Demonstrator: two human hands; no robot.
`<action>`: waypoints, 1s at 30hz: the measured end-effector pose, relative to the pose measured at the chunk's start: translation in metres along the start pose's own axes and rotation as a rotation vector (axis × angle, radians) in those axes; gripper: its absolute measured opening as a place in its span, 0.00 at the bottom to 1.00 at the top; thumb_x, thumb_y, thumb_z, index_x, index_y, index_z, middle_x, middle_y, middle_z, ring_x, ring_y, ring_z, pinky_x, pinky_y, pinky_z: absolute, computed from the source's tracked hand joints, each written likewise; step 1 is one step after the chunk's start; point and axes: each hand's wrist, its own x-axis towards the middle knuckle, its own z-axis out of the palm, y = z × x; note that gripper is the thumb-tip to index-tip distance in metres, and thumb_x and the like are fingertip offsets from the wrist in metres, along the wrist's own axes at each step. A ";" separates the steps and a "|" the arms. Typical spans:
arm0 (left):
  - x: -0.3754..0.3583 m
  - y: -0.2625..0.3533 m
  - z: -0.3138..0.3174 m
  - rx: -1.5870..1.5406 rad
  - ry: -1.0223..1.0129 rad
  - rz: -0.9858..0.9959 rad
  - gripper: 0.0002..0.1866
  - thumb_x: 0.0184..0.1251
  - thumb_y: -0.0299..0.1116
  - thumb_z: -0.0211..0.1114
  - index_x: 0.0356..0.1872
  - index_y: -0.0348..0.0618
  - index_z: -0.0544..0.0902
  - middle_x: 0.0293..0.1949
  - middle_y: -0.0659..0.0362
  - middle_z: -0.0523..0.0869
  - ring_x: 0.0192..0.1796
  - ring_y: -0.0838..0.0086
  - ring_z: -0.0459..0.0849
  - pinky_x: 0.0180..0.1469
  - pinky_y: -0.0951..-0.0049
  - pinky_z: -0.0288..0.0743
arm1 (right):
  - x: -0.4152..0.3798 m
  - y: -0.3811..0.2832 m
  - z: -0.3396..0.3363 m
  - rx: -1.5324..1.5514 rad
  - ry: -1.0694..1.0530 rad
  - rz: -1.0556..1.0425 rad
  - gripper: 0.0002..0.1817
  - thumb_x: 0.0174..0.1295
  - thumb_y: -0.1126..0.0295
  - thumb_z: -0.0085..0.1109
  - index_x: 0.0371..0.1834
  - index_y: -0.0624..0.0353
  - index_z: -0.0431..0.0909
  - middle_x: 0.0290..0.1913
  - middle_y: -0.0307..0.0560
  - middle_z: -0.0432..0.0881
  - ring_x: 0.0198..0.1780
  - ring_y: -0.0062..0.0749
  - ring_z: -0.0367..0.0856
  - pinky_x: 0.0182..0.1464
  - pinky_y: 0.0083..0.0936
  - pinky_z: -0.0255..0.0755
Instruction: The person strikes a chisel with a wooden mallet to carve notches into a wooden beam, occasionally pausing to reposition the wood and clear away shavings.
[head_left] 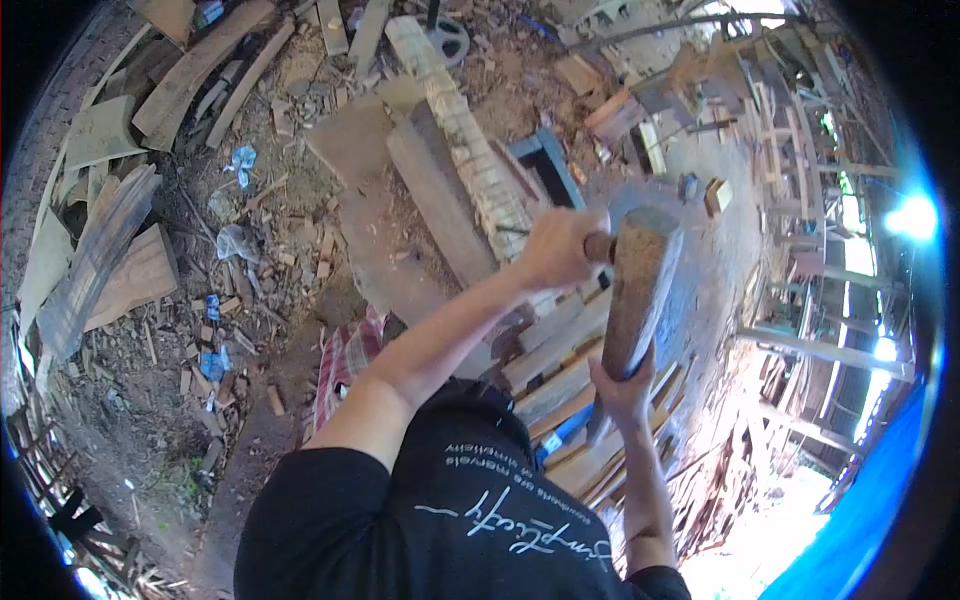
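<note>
A heavy wooden mallet point(640, 285) with a long, worn head is held up in front of my chest, to the right of the middle. My left hand point(562, 248) is closed around its short handle, at the far end of the head. At the near end of the head is my right hand point(625, 388), with its fingers and thumb on either side of the wood. Beneath the hands lie several planks point(560, 350), partly covered by my arms. A long, pale, rough-hewn timber point(460, 140) runs away from my left hand.
Wood chips and offcuts cover the ground at left, with curved boards point(100, 260) at the edge. A blue-grey frame point(548, 165) lies beyond my left hand. A red checked cloth point(345, 360) is beside my left arm. Slatted racks point(820, 250) stand at right.
</note>
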 end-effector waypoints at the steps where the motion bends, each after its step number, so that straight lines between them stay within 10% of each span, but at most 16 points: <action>1: 0.003 -0.003 0.001 0.002 -0.007 -0.003 0.09 0.48 0.32 0.67 0.29 0.46 0.76 0.24 0.49 0.82 0.30 0.50 0.82 0.31 0.55 0.72 | 0.009 -0.002 -0.006 -0.002 -0.007 -0.030 0.47 0.45 0.63 0.75 0.67 0.71 0.59 0.53 0.61 0.75 0.51 0.40 0.75 0.55 0.36 0.69; 5: 0.000 -0.002 -0.002 -0.009 -0.096 -0.067 0.09 0.48 0.31 0.67 0.30 0.46 0.76 0.24 0.49 0.82 0.31 0.50 0.82 0.31 0.54 0.71 | -0.005 -0.015 -0.061 -0.074 0.291 -0.001 0.37 0.45 0.74 0.73 0.60 0.67 0.66 0.44 0.49 0.79 0.42 0.34 0.79 0.49 0.30 0.74; 9: 0.001 0.000 -0.003 0.004 -0.115 -0.087 0.08 0.48 0.31 0.67 0.29 0.45 0.77 0.24 0.50 0.82 0.31 0.50 0.83 0.31 0.54 0.72 | -0.001 -0.069 -0.095 0.701 0.106 -0.671 0.14 0.54 0.74 0.57 0.44 0.64 0.69 0.37 0.48 0.76 0.37 0.31 0.74 0.46 0.25 0.70; 10: 0.001 -0.001 -0.003 0.003 -0.110 -0.090 0.08 0.48 0.31 0.66 0.29 0.45 0.77 0.24 0.50 0.82 0.30 0.50 0.83 0.31 0.54 0.72 | -0.003 -0.048 -0.083 0.700 0.105 -0.667 0.14 0.54 0.74 0.57 0.44 0.64 0.69 0.37 0.48 0.76 0.37 0.31 0.74 0.46 0.25 0.70; 12: 0.003 -0.005 0.003 0.005 -0.097 -0.087 0.08 0.48 0.31 0.66 0.29 0.45 0.77 0.24 0.49 0.82 0.30 0.50 0.83 0.31 0.53 0.72 | -0.010 0.017 -0.043 -0.004 0.111 -0.017 0.28 0.57 0.70 0.65 0.61 0.64 0.68 0.52 0.48 0.74 0.54 0.33 0.72 0.57 0.33 0.67; 17: 0.006 -0.005 0.010 0.031 -0.110 -0.087 0.07 0.48 0.32 0.66 0.28 0.46 0.77 0.23 0.49 0.82 0.30 0.50 0.83 0.31 0.52 0.72 | 0.001 -0.017 -0.035 -0.006 0.049 0.028 0.45 0.42 0.63 0.78 0.63 0.69 0.63 0.48 0.53 0.76 0.47 0.37 0.75 0.54 0.32 0.71; 19: 0.009 -0.007 0.013 0.054 -0.116 -0.080 0.09 0.47 0.32 0.70 0.26 0.44 0.77 0.22 0.52 0.82 0.28 0.56 0.83 0.29 0.60 0.72 | -0.003 -0.007 -0.064 -0.096 0.240 0.030 0.45 0.42 0.73 0.75 0.65 0.68 0.62 0.45 0.49 0.78 0.44 0.32 0.78 0.50 0.27 0.73; 23: 0.009 -0.009 0.016 0.053 -0.100 -0.075 0.09 0.47 0.32 0.70 0.25 0.45 0.77 0.21 0.53 0.81 0.27 0.55 0.83 0.28 0.60 0.71 | 0.000 -0.053 -0.114 0.638 0.166 -0.632 0.32 0.53 0.65 0.62 0.59 0.73 0.65 0.35 0.47 0.77 0.36 0.31 0.78 0.47 0.32 0.74; 25: 0.010 -0.009 0.014 0.061 -0.090 -0.072 0.10 0.47 0.32 0.70 0.25 0.45 0.76 0.21 0.53 0.81 0.27 0.55 0.83 0.28 0.60 0.71 | -0.003 0.053 -0.087 0.332 0.560 -0.272 0.28 0.51 0.55 0.67 0.48 0.65 0.76 0.41 0.51 0.81 0.42 0.34 0.78 0.44 0.31 0.73; 27: 0.010 -0.005 0.010 0.050 -0.136 -0.110 0.08 0.46 0.31 0.67 0.28 0.46 0.77 0.23 0.51 0.82 0.31 0.52 0.83 0.32 0.54 0.72 | 0.005 0.019 -0.021 -0.519 0.130 0.111 0.30 0.48 0.61 0.70 0.52 0.66 0.72 0.40 0.48 0.81 0.42 0.32 0.78 0.45 0.30 0.74; 30: 0.011 -0.017 0.019 0.137 -0.147 -0.077 0.10 0.47 0.33 0.71 0.26 0.45 0.77 0.22 0.54 0.82 0.28 0.55 0.83 0.28 0.60 0.72 | 0.021 -0.005 -0.009 0.193 0.001 0.151 0.31 0.46 0.70 0.71 0.54 0.66 0.70 0.36 0.47 0.79 0.34 0.30 0.79 0.37 0.27 0.76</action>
